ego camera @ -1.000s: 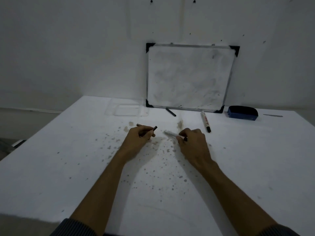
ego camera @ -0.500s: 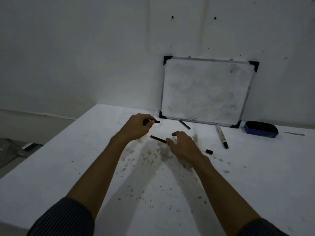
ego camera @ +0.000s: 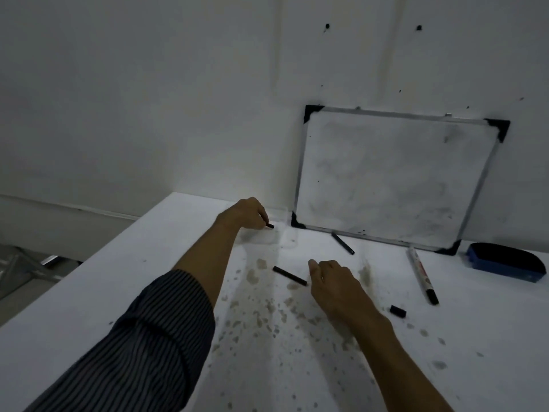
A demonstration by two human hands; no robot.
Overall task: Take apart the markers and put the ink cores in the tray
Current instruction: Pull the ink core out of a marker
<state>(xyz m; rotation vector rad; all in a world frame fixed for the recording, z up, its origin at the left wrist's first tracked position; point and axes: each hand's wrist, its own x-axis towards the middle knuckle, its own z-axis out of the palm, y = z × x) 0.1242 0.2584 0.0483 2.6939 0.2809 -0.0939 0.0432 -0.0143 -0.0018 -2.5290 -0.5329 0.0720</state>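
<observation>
Pinching one ink core (ego camera: 269,225), left hand (ego camera: 245,214); right hand (ego camera: 334,285) loose, empty, beside one black tube (ego camera: 290,275).

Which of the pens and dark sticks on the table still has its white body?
The white marker near the blue eraser; the sticks by the whiteboard and the right hand are all black.

Print on the marker (ego camera: 421,273) is too blurred to read

Left arm wears a dark sleeve (ego camera: 142,346) with fine pale pinstripes, cuff pushed up and bunched in folds; forearm bare below it; left hand (ego camera: 243,215) and right hand (ego camera: 335,286) bare, ungloved; right forearm bare.
</observation>
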